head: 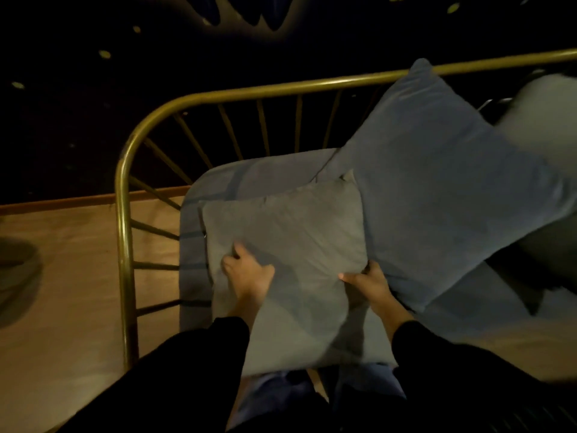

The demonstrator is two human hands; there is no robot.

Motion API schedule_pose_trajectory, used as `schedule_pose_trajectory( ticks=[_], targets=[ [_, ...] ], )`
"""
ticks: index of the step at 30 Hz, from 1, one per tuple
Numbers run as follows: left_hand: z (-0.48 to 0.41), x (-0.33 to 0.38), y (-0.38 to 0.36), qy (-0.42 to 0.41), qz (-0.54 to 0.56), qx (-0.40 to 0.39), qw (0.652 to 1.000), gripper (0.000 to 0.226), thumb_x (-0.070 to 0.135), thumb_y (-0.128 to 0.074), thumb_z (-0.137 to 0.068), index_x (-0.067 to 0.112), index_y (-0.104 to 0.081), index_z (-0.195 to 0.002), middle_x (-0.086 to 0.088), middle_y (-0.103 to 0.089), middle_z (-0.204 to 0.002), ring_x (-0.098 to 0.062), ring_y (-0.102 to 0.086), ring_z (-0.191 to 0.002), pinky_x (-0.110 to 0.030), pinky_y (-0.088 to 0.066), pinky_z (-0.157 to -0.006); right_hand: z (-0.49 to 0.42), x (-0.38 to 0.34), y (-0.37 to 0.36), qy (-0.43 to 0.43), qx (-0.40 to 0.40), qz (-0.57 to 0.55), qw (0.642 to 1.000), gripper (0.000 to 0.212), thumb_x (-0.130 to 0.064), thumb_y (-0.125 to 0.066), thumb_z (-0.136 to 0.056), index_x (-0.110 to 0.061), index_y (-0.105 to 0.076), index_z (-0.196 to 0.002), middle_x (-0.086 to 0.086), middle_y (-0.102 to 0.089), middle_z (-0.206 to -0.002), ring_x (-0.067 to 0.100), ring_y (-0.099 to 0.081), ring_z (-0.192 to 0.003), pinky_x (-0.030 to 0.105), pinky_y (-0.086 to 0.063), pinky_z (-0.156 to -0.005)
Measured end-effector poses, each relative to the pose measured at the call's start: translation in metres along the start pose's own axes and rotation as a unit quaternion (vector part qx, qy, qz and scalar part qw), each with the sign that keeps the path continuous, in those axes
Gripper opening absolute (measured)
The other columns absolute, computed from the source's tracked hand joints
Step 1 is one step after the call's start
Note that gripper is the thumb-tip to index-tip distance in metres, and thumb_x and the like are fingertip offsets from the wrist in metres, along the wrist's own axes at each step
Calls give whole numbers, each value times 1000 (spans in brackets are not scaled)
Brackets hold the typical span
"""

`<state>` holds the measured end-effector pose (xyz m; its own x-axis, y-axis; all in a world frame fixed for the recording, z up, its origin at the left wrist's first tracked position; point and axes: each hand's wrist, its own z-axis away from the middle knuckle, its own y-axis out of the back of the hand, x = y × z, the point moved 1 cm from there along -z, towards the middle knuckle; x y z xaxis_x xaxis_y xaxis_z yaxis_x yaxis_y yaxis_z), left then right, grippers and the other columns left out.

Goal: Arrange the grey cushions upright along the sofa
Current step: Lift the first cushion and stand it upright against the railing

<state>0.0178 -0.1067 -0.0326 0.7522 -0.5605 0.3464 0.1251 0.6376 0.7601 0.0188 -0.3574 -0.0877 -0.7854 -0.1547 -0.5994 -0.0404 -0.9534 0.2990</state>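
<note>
While both hands grip it, the grey cushion (290, 254) sits at the sofa's (215, 182) rounded end, just inside the brass rail (125, 214). The left hand (246, 270) pinches fabric near its left edge; the right hand (368, 282) clamps its right edge. A larger bluish cushion (437, 189) leans against the rail to the right, overlapping the grey one's corner.

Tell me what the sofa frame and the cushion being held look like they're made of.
Sofa frame: looks like metal tubing with a brass-coloured, semi-gloss finish; highlights run along the bent rail and thin spindles. Grey cushion: soft matte woven fabric over a loose filling, probably; it dents and creases under the left hand and right hand.
</note>
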Motion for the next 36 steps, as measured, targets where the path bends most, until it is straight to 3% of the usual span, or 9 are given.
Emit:
schedule_pose_trajectory(
  ticks=[4, 8, 10, 12, 19, 26, 30, 34, 36],
  targets=[
    [-8, 88, -16, -219, 48, 2, 975, 76, 9, -67, -76, 2, -38, -146, -23, -41, -144, -38, -38, -137, -40, -27, -120, -3, -18, 67, 18, 199, -50, 978, 35, -19, -72, -84, 3, -59, -107, 15, -63, -106, 28, -61, -103, 33, -44, -81],
    [-37, 190, -38, -275, 49, -113, 953, 85, 30, -73, -81, 8, -31, -151, -17, -37, -152, -32, -39, -141, -39, -33, -118, -16, -31, 138, 16, 365, -127, 922, 78, -32, -81, -74, 4, -46, -134, 17, -49, -136, 32, -53, -120, 46, -48, -100],
    [-48, 234, -48, -300, 56, -159, 939, 95, 50, -76, -70, 11, -38, -148, -13, -45, -149, -30, -46, -136, -44, -41, -113, -26, -36, 163, 14, 341, -142, 929, 99, -42, -84, -66, -3, -37, -144, 16, -42, -146, 37, -48, -130, 51, -45, -105],
    [-63, 266, -61, -283, 92, -199, 934, 98, 42, -84, -67, 6, -38, -146, -13, -48, -147, -28, -49, -134, -43, -43, -111, -37, -42, 184, 34, 292, -177, 939, 108, -46, -85, -60, -12, -32, -148, 11, -42, -149, 34, -46, -134, 51, -44, -107],
    [-121, 326, -95, -175, 145, -334, 915, 133, 41, -99, -33, 16, -36, -148, -2, -58, -139, -23, -60, -124, -44, -50, -103, -74, -46, 219, 32, 184, -251, 950, 112, -23, -82, -75, -26, -5, -155, 3, -30, -156, 28, -41, -138, 33, -42, -96],
    [-91, 326, -97, -158, 192, -292, 923, 106, 12, -92, -60, 11, -33, -147, -7, -51, -143, -27, -55, -127, -46, -48, -105, -76, -47, 211, 38, 195, -312, 929, 108, -19, -85, -71, -24, -14, -153, 5, -39, -151, 26, -49, -131, 42, -48, -99],
    [-71, 316, -78, -195, 225, -292, 909, 117, 28, -96, -38, 11, -43, -141, -8, -59, -137, -27, -60, -124, -45, -52, -100, -57, -53, 205, 87, 203, -340, 914, 101, -11, -83, -71, -24, -23, -151, 2, -47, -145, 23, -53, -126, 48, -46, -105],
    [-56, 306, -47, -220, 285, -260, 896, 104, 10, -92, -60, 16, -35, -148, -4, -51, -145, -22, -52, -129, -43, -46, -108, -32, -84, 211, 165, 205, -332, 906, 101, 0, -81, -70, -27, -23, -148, -5, -48, -137, 18, -51, -123, 41, -43, -107],
    [-47, 298, -27, -224, 331, -242, 884, 110, 14, -94, -55, 15, -35, -149, -3, -52, -145, -19, -53, -128, -40, -44, -109, -22, -114, 221, 211, 203, -305, 906, 108, 0, -84, -65, -29, -21, -148, -4, -46, -140, 18, -49, -127, 39, -43, -107]
  ],
)
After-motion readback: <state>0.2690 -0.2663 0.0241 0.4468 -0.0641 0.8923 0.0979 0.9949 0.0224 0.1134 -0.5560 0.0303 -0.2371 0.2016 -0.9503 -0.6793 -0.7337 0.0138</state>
